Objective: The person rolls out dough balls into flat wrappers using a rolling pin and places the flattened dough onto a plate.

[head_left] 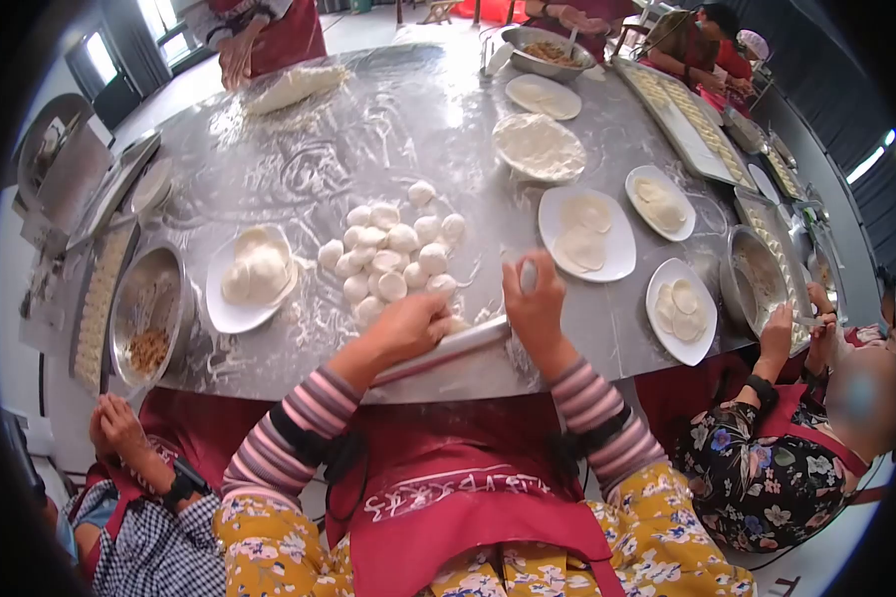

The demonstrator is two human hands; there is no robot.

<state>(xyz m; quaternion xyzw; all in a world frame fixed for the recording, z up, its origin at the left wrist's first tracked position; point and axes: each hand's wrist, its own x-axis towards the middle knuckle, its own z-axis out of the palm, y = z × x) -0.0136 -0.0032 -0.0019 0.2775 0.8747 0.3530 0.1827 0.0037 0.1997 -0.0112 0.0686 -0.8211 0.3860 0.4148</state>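
Observation:
My right hand [536, 310] is closed in a fist around a pale rod [478, 333], which slants from under it toward the table's near edge. A grey rounded bit shows at the top of that fist. To its left, my left hand [408, 326] has its fingers pinched together on a small piece of dough [457, 324], just above the rod. Beyond the left hand lies a pile of floured dough balls [398, 244]. Stacked dough wrappers [259, 271] rest on a white plate [224, 316] to the left. Another white plate [617, 264], right of the pile, holds flat wrappers [582, 244].
More wrapper plates [695, 346] and a flour dish [540, 147] stand to the right. Bowls of filling [174, 289] sit on both sides. Trays of dumplings [692, 124] line the table's edges. People work around the floured metal table [358, 124], one beside a large dough piece [294, 90].

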